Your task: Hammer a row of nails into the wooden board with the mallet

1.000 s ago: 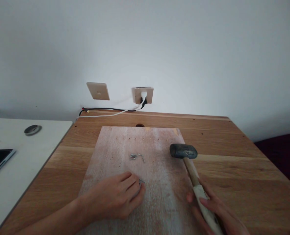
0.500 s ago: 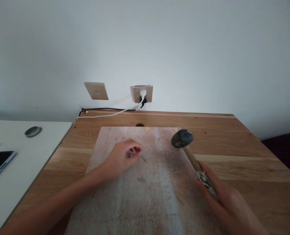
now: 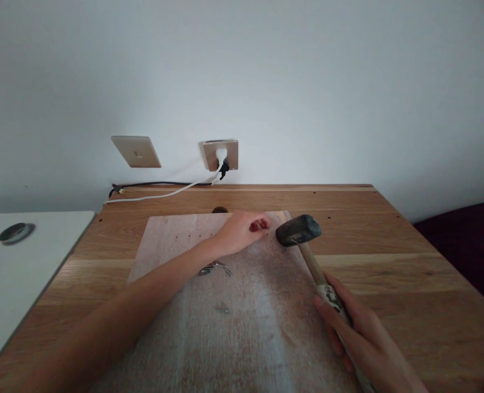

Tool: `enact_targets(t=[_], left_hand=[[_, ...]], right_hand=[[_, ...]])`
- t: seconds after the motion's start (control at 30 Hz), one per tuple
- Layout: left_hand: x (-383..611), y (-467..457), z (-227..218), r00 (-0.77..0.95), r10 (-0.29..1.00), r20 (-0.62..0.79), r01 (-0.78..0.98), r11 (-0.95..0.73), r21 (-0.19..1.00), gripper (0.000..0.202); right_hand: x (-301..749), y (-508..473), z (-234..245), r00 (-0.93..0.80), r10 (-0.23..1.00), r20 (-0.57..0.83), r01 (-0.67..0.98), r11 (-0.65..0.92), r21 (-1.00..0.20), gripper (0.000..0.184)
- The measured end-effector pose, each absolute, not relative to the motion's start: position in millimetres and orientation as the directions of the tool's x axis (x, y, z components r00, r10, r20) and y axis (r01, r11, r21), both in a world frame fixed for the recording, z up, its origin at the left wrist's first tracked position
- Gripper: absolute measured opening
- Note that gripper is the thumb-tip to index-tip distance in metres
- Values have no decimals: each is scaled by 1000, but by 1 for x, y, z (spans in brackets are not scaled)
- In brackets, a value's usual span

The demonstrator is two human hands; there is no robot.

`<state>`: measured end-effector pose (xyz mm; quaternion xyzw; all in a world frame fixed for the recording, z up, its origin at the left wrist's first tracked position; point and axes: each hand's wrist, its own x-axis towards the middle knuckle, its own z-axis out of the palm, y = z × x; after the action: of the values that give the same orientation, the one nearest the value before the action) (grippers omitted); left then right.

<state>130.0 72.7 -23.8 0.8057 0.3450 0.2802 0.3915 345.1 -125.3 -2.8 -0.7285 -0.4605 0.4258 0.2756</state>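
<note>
My left hand (image 3: 238, 233) is over the far part of a pale, worn wooden board (image 3: 229, 349), its thumb and fingers curled into a pinch near a row of small holes (image 3: 190, 236). Whatever sits between those fingertips is too small to make out. My right hand (image 3: 358, 333) is wrapped round the wrapped grip of a rubber mallet (image 3: 298, 230), its black head raised beside the board's right edge, just right of my left fingers. A small heap of thin metal pins or nails (image 3: 214, 268) lies below my left wrist, with another small metal bit (image 3: 222, 310) nearer me.
The board rests on a wooden table (image 3: 389, 273) against a white wall. Behind it are a socket (image 3: 230, 155) with plugs, a wall plate (image 3: 136, 152), and a white cable (image 3: 160, 196). On the left, a white table (image 3: 33, 295) bears a dark round object (image 3: 13, 233).
My left hand has moved right along the row of holes, uncovering more of the metal heap. The mallet stays raised in my right hand. The view has turned slightly right.
</note>
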Motion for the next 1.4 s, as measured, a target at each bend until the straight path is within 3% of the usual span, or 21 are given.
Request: enact_targets(t=[0.43,0.67,0.87,1.03,1.23,1.4], left_hand=[[132,73,-31,630,742,227,332,-522,786,9],[135,69,-31,638,729,248,446,-612,653,12],[135,70,-32,622,752,217,421,-555,717,9],[135,68,-32,608,771,187,365,-481,797,29],[136,69,-34,606,772,192,360,-481,799,39],[135,71,-35,594,779,200,357,-478,802,41]], right_hand=[[341,-122,5,237,892,-386,451,-452,-770,72],[345,-117,8,154,884,-440,445,-460,-768,76],[352,-107,12,154,877,-456,446,-473,-760,79],[355,-102,17,144,897,-419,418,-439,-796,86],[344,-104,32,224,904,-363,474,-427,-770,72],[349,-101,25,57,957,-285,619,-258,-742,60]])
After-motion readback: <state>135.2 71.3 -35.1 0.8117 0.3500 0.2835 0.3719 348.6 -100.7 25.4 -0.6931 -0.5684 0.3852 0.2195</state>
